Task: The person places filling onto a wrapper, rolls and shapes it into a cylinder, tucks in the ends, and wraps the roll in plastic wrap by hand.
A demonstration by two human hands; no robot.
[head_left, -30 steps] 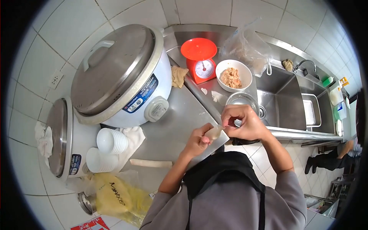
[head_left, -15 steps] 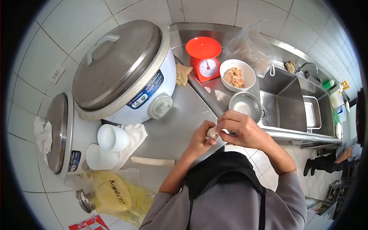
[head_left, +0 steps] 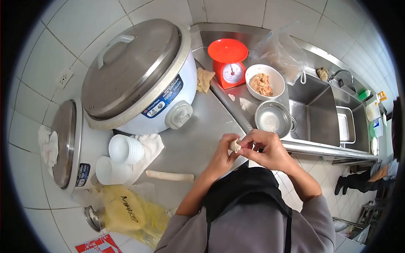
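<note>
Brushed metal cooker lid (head_left: 133, 69)

Large rice cooker (head_left: 139, 76): on its blue front label (head_left: 162, 98) you can read "imarflex", "RICE COOKER" and "7.8".
Yellow bag (head_left: 122, 211): you see dark handwriting, "MAKKO" or "MAKRO"; the fourth letter is unclear.
Second cooker's label (head_left: 83, 174): too small for you to read.
Red scale's dial (head_left: 232, 73): you cannot make out its numbers.
Red-and-white sheet (head_left: 98, 244): you get only partial lettering.
</note>
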